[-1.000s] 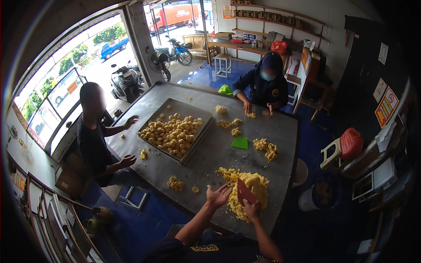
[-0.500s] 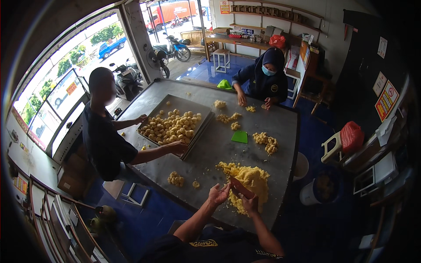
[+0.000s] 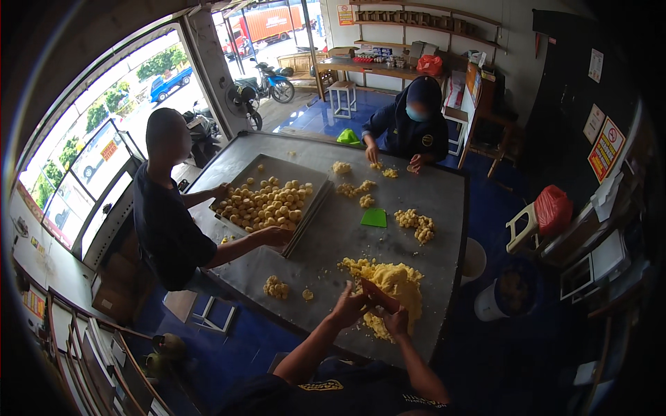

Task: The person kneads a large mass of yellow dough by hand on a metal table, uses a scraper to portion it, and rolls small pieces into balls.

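Note:
A flat reddish-brown dough scraper (image 3: 381, 297) is tilted over a large mound of crumbly yellow dough (image 3: 404, 283) at the table's near edge. My right hand (image 3: 396, 322) grips its lower right end. At the other end, my left hand (image 3: 350, 305) is closed about the scraper's left edge, its thumb raised; some fingers are hidden behind the blade. Left of the mound lie a small pile of dough balls (image 3: 276, 287) and one flattened dough piece (image 3: 308, 295). Beyond the mound is a green flat scraper (image 3: 374, 218).
Across the metal table (image 3: 326, 267), a co-worker's hands (image 3: 279, 236) hold a tray (image 3: 316, 182) of round dough pieces. Another person's hand (image 3: 372, 154) works small dough pieces at the far edge. More dough clumps (image 3: 415, 225) lie right of centre. A white bucket (image 3: 490, 305) stands beside the table.
My left hand has gone from open beside the scraper to closed against its left edge. The far person's hand has moved among the dough pieces. The view has shifted slightly.

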The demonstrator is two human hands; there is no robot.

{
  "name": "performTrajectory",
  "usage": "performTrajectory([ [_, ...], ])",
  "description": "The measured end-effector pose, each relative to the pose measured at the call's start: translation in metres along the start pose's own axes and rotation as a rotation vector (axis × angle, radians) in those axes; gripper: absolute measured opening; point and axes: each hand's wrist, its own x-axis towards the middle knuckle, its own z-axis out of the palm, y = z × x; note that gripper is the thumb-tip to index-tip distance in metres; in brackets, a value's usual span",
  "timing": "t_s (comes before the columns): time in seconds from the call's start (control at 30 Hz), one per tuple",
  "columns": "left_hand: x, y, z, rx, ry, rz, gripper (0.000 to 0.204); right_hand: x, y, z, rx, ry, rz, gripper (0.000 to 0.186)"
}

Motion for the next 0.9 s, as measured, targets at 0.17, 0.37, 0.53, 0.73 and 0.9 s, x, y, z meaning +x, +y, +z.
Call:
performTrajectory([
  [0.17, -0.010, 0.005, -0.005, 0.115, 0.196, 0.022, 0.084, -0.009, -0.047, -0.001, -0.120, 0.088, 0.030, 0.038],
  [0.37, 0.011, -0.018, 0.002, 0.333, 0.105, 0.219, 0.075, -0.005, -0.038, 0.014, -0.233, -0.015, 0.090, 0.031],
  [0.53, 0.007, -0.024, 0.017, 0.553, 0.072, 0.205, 0.063, 0.024, -0.006, 0.006, 0.387, -0.195, 0.295, 0.043],
  [0.73, -0.031, -0.013, 0.053, 0.340, 0.341, 0.392, 0.045, 0.018, -0.035, 0.017, 0.864, -0.515, 0.488, 0.084],
  [0.9, -0.044, -0.008, 0.046, 0.844, 0.675, 0.723, 0.030, 0.060, -0.028, 0.018, 0.841, -0.106, 0.551, 0.076],
])
